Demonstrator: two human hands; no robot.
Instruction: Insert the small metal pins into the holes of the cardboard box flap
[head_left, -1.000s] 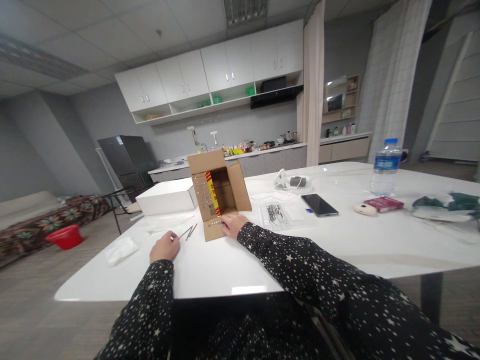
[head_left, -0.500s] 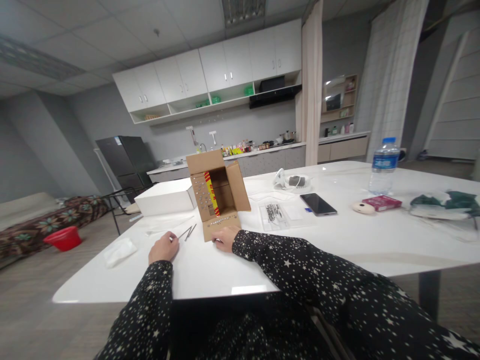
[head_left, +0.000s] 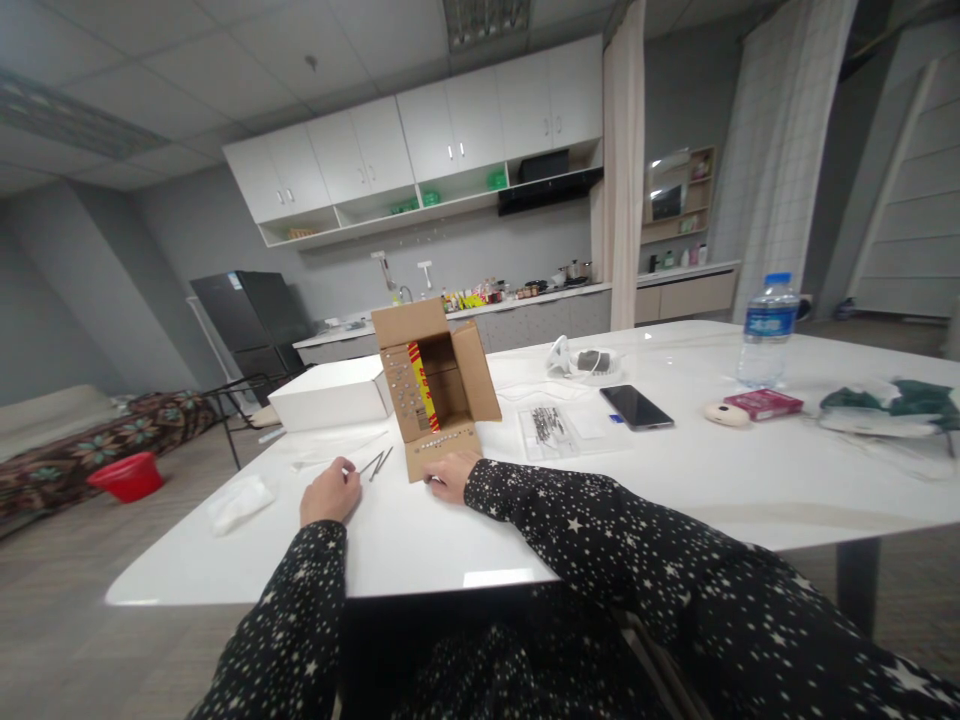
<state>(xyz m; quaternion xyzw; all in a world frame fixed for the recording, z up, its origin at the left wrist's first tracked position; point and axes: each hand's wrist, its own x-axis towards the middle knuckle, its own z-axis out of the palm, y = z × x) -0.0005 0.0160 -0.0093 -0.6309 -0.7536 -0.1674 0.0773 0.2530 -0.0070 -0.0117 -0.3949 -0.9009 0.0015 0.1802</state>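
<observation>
An open cardboard box [head_left: 399, 400] stands on the white table, with yellow-and-red tape and rows of small round studs on its side and front flap. My right hand [head_left: 451, 476] is closed at the near edge of that flap, fingers curled against it. To the left, my left hand [head_left: 331, 492] rests low over the table with curled fingers. Two thin dark metal rods [head_left: 382, 465] lie just beyond its fingertips, one reaching up to them. Whether the left fingers pinch anything is hidden.
Behind the cardboard stands a white box [head_left: 330, 395]. A crumpled tissue [head_left: 241, 503] lies at the left. Rightward are a clear case of small metal pieces [head_left: 549, 430], a phone [head_left: 637, 407], a white cabled device [head_left: 592, 364], a pink box [head_left: 765, 404] and a water bottle [head_left: 770, 325].
My left hand has shifted slightly right, covering a bit more of the near rod's end. My right hand and the cardboard box look the same.
</observation>
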